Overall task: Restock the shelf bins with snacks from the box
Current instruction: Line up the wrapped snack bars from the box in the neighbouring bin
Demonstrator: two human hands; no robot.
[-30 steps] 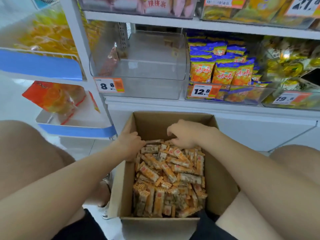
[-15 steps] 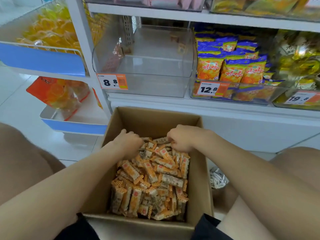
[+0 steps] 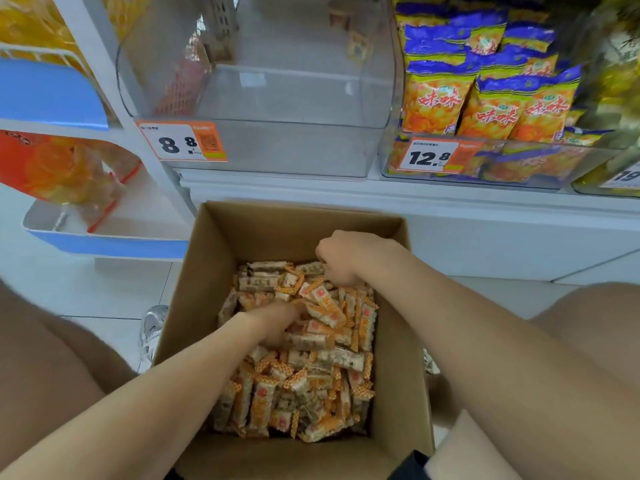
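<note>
Box (image 3: 207, 271) sits on the floor just below the near-empty clear bin (image 3: 277, 147), likely for a short lift. Snack bars (image 3: 311, 375) fill the box. Left hand (image 3: 273, 322) is dug into mid-pile, fingers buried, grip unclear. Right hand (image 3: 343, 258) is curled round bars at the far end, probably gathering a handful.

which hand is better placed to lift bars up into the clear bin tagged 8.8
Probably the right hand: it sits curled over bars at the far end of the box, nearest the bin. The left hand is dug in mid-pile.

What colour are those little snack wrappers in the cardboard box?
The snack wrappers are orange and white, with checked orange ends; seen in the head view.
</note>
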